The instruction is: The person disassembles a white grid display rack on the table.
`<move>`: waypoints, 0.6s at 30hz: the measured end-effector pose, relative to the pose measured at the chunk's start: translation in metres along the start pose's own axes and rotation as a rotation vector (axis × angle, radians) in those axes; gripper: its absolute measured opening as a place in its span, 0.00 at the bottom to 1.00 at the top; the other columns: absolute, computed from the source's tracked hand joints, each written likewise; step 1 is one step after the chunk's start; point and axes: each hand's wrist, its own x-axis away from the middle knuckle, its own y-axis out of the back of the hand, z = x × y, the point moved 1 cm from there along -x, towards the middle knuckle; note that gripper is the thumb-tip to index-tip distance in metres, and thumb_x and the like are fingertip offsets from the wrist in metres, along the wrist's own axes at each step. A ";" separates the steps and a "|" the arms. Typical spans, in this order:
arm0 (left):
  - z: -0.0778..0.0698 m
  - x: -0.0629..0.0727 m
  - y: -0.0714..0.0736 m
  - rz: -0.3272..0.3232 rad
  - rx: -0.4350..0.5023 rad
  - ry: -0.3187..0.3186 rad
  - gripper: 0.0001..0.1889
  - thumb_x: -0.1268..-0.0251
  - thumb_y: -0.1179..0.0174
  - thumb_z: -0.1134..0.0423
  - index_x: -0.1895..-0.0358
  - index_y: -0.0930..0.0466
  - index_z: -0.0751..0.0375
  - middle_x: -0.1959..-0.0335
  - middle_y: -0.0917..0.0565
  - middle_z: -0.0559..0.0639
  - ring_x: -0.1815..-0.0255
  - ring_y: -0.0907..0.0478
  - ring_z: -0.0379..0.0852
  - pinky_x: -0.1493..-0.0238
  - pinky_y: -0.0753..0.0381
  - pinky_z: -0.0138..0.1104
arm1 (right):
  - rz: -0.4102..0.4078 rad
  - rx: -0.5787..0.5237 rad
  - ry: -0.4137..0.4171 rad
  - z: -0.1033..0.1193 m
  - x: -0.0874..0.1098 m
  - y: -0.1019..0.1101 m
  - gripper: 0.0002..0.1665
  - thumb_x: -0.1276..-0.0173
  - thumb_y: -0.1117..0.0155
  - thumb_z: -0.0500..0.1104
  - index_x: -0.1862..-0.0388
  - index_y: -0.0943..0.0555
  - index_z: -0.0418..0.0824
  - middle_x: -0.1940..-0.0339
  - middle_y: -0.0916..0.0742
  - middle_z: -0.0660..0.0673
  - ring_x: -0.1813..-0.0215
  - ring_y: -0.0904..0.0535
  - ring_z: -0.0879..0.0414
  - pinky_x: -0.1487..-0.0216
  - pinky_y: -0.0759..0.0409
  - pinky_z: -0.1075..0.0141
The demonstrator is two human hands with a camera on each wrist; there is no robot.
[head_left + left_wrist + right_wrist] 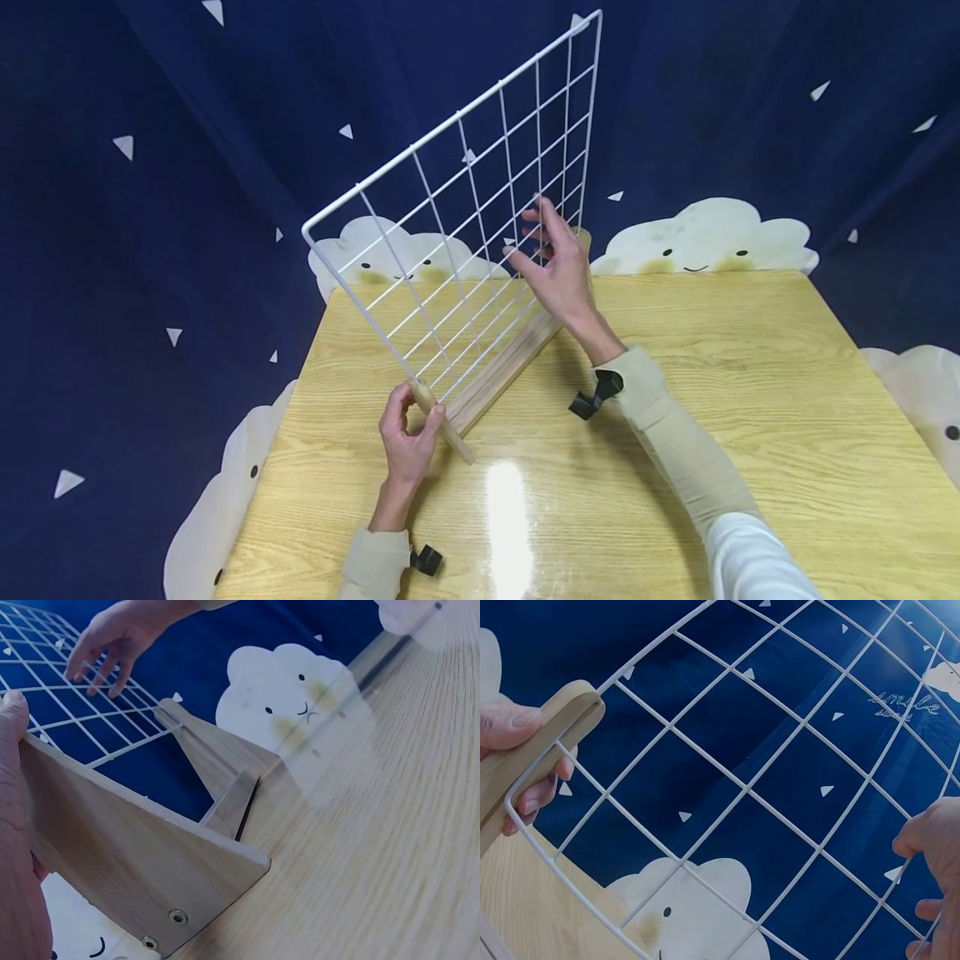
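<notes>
A white wire grid panel [480,200] stands tilted in a wooden stand [510,358] on the table. Its lower edge sits along the stand's two wooden side pieces; the near one [142,832] shows two bolts low down. My left hand [411,433] grips the top of this near side piece, thumb on one face and fingers on the other. Over the far half of the grid is my right hand [558,271], fingers spread and slightly bent, holding nothing. In the right wrist view, the right hand [937,862] is close to the wires; whether it touches them I cannot tell.
The light wooden table [712,400] extends to the right of the stand. Behind it hangs a dark blue curtain [712,108] with white triangles and cloud faces. Black straps [596,396] hang from the sleeves at the wrists.
</notes>
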 end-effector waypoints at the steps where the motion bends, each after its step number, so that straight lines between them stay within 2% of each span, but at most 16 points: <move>1: 0.000 0.000 0.000 0.002 -0.001 0.004 0.20 0.41 0.34 0.71 0.46 0.23 0.77 0.60 0.18 0.55 0.56 0.21 0.41 0.49 0.22 0.33 | -0.004 0.001 0.003 0.001 -0.001 0.000 0.45 0.37 0.23 0.39 0.22 0.30 0.44 0.36 0.16 0.42 0.42 0.16 0.47 0.44 0.17 0.51; 8: 0.001 0.000 -0.001 -0.004 -0.003 -0.006 0.20 0.43 0.34 0.73 0.48 0.24 0.82 0.62 0.19 0.59 0.56 0.22 0.40 0.50 0.22 0.33 | -0.014 -0.012 0.035 0.007 -0.007 0.001 0.43 0.37 0.23 0.37 0.23 0.29 0.42 0.38 0.16 0.41 0.44 0.16 0.48 0.47 0.17 0.54; 13: 0.000 -0.001 -0.001 0.011 -0.007 0.002 0.21 0.39 0.34 0.69 0.47 0.24 0.82 0.63 0.20 0.65 0.56 0.22 0.41 0.50 0.22 0.32 | -0.022 -0.013 0.055 0.010 -0.008 0.003 0.42 0.37 0.22 0.37 0.25 0.27 0.41 0.39 0.15 0.41 0.44 0.15 0.47 0.49 0.17 0.57; 15: -0.006 -0.003 -0.002 0.013 -0.007 0.008 0.20 0.38 0.35 0.70 0.47 0.24 0.82 0.63 0.20 0.64 0.56 0.22 0.40 0.49 0.22 0.32 | -0.024 -0.011 0.064 0.011 -0.009 0.003 0.42 0.37 0.22 0.37 0.25 0.27 0.41 0.40 0.15 0.42 0.44 0.15 0.47 0.49 0.17 0.56; 18: -0.005 -0.003 -0.001 0.005 -0.001 0.011 0.19 0.38 0.35 0.70 0.48 0.24 0.82 0.63 0.19 0.59 0.57 0.22 0.40 0.49 0.22 0.32 | -0.029 -0.006 0.077 0.013 -0.010 0.002 0.43 0.37 0.22 0.38 0.24 0.28 0.41 0.39 0.15 0.43 0.44 0.15 0.48 0.49 0.17 0.61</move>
